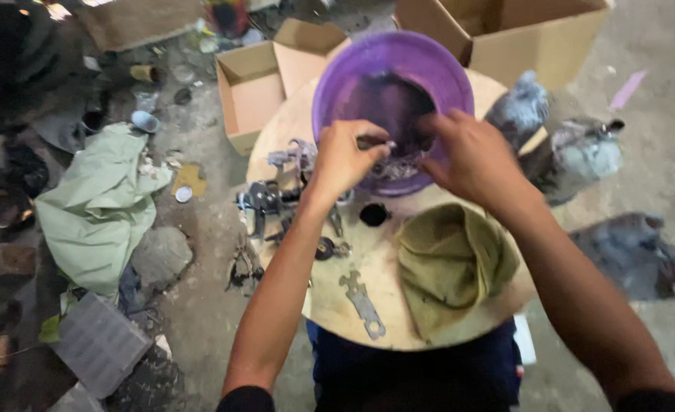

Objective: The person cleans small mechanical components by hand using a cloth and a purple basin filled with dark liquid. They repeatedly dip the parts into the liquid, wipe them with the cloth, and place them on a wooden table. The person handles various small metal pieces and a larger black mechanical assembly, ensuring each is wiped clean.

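Note:
A purple plastic basin with dark liquid and small metal parts stands at the far side of a round wooden board. My left hand reaches over the basin's near rim, fingers pinched on a small metal part. My right hand is beside it inside the basin, fingers curled at the same spot; what it holds is hidden. An olive rag lies on the board under my right forearm. A flat metal wrench lies near the board's front edge.
Dark metal parts and a black round cap lie on the board's left. Open cardboard boxes stand behind. A green cloth, stones and litter cover the floor at left. Grey bundles lie at right.

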